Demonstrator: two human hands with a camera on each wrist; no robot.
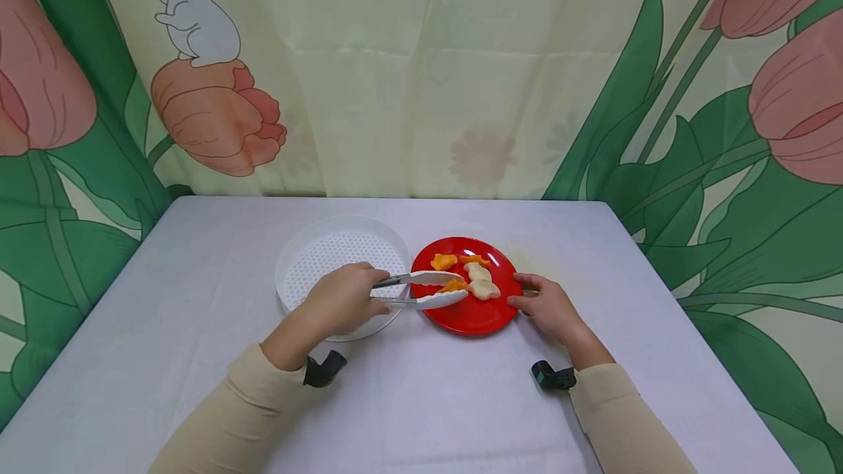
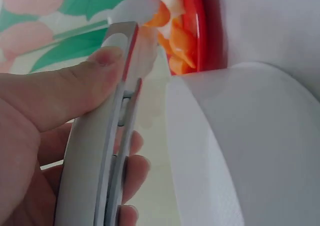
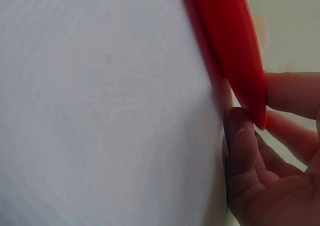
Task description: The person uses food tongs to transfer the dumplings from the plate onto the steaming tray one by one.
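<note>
My left hand point(image 1: 345, 298) grips a pair of metal tongs point(image 2: 92, 151) with white tips, which reach over the red plate point(image 1: 469, 324). The tips stand on either side of an orange, irregular piece point(image 1: 453, 286); whether they press on it I cannot tell. Other orange pieces point(image 1: 444, 262) lie toward the plate's far side, beside pale, lumpy pieces point(image 1: 484, 287). At the plate's right rim my right hand point(image 1: 548, 307) pinches the edge, with fingers above and below it in the right wrist view.
A round white tray point(image 1: 296, 254) with a perforated base stands left of the plate, partly under my left hand. White cloth point(image 1: 421, 401) covers the table. Behind the table's far edge hangs a curtain point(image 1: 421, 93) printed with tulips.
</note>
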